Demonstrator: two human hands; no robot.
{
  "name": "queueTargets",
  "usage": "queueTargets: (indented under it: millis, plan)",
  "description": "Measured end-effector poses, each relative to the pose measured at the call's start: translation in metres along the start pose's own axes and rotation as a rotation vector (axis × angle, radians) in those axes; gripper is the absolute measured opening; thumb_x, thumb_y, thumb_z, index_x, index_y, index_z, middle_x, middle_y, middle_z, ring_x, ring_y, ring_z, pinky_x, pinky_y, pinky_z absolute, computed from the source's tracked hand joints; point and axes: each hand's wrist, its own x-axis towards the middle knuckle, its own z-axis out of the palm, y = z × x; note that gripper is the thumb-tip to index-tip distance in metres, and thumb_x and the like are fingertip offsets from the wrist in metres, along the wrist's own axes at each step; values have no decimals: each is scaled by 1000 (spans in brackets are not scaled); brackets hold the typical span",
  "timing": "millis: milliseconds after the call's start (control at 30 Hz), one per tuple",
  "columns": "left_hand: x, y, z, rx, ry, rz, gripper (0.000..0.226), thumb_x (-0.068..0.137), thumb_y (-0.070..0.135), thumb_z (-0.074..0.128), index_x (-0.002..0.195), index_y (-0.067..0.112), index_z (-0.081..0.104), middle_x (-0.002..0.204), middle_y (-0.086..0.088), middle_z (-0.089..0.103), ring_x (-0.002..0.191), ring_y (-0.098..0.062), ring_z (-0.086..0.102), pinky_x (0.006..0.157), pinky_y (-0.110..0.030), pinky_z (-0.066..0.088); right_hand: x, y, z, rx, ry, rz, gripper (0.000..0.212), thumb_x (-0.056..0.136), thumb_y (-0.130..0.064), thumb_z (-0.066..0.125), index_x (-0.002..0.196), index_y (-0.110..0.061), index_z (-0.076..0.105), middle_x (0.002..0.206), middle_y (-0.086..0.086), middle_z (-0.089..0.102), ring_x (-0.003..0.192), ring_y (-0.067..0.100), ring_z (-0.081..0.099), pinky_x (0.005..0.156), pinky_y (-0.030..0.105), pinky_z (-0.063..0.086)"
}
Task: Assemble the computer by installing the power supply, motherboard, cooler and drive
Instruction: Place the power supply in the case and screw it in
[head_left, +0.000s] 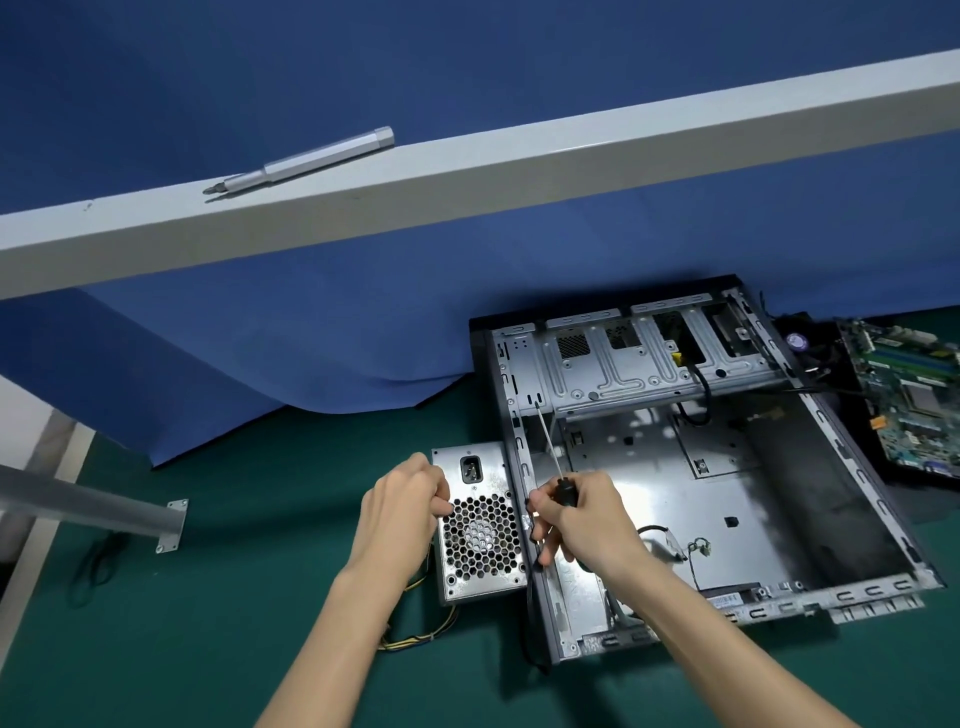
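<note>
Print on the small white label (727, 603) at the near rim of the open case (665, 467) is too small for you to read. Your left hand (402, 506) has its fingers curled on the left edge of the power supply (483, 535). The supply stands on the green surface (156, 623) just outside the case's left wall, with its fan grille and socket facing up at you. Yellow and black wires (415, 636) trail from under it toward you.

Your right hand (582, 514) is clamped on the black-handled screwdriver (563, 491), just inside that wall. The thin shaft slants away to the foot of the drive cage (649, 358) at the case's far end. Your two hands are apart, with the grille between them.

The motherboard (909, 400) lies outside the case, beyond its right wall, and its printing is illegible. A blue cloth (311, 338) hangs behind. On the white beam (571, 166) above it lies a silver screwdriver (306, 161), well apart from the work.
</note>
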Motion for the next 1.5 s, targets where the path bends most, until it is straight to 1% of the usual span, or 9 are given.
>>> queueTargets:
  millis: [367, 600, 833, 967, 1067, 1167, 1233, 1367, 1500]
  plan:
    - [3, 5, -4, 120, -28, 112, 26, 81, -8, 50, 83, 18, 55, 85, 9, 45, 84, -6, 56, 63, -22, 28, 1, 0, 0, 4, -10, 0, 16, 96, -6, 55, 88, 7, 59, 64, 16, 63, 41, 24, 54, 35, 18, 36]
    - [1, -6, 3, -239, 44, -74, 11, 79, 7, 74, 72, 14, 69, 76, 14, 54, 73, -11, 53, 70, -29, 43, -6, -12, -9, -56, -97, 4, 11, 89, -6, 66, 93, 3, 63, 66, 10, 65, 45, 13, 54, 41, 18, 36]
    - [-12, -10, 12, -610, 140, -186, 18, 66, -2, 82, 76, 11, 75, 78, 4, 62, 66, -9, 58, 65, -8, 44, -16, -28, -34, -345, -357, -141, 14, 98, -20, 55, 104, -8, 50, 80, 12, 68, 50, 19, 57, 42, 27, 44]
    - [-14, -8, 10, -699, 150, -244, 22, 64, -3, 83, 72, 16, 74, 79, 0, 65, 61, 0, 58, 65, -9, 46, -17, -35, -34, -508, -262, -239, 27, 91, -22, 65, 91, -16, 39, 82, 12, 59, 58, 22, 56, 45, 29, 49]
    - [-15, -6, 8, -710, 151, -255, 20, 65, -2, 83, 73, 14, 75, 80, 0, 66, 63, -5, 60, 65, -8, 46, -18, -41, -31, -582, -236, -290, 21, 87, -20, 70, 86, -14, 51, 84, 10, 63, 55, 20, 61, 52, 32, 55]
    - [-15, -6, 9, -717, 147, -261, 18, 65, -2, 83, 74, 11, 76, 81, -1, 66, 63, -5, 60, 65, -8, 46, -20, -43, -27, -704, -161, -332, 16, 85, -26, 73, 82, -17, 60, 82, 3, 63, 77, 19, 62, 66, 35, 57]
    - [-15, -7, 9, -722, 147, -265, 17, 65, -2, 83, 74, 10, 76, 81, -2, 66, 65, -8, 61, 65, -8, 46, -21, -44, -24, -779, -106, -376, 11, 86, -30, 71, 84, -23, 62, 81, -2, 62, 91, 15, 50, 73, 31, 50]
    - [-15, -8, 9, -727, 149, -268, 18, 64, -4, 83, 74, 10, 76, 80, -4, 66, 63, -10, 60, 63, -8, 45, -24, -47, -18, -818, -84, -425, 9, 87, -30, 70, 91, -22, 67, 76, -9, 59, 81, 4, 41, 62, 13, 34]
    - [-14, -7, 9, -733, 147, -267, 20, 64, -5, 83, 71, 13, 75, 79, -4, 66, 62, -10, 59, 62, -8, 45, -23, -46, -13, -816, -71, -432, 10, 87, -28, 70, 94, -21, 67, 72, -10, 56, 89, 12, 42, 69, 28, 32]
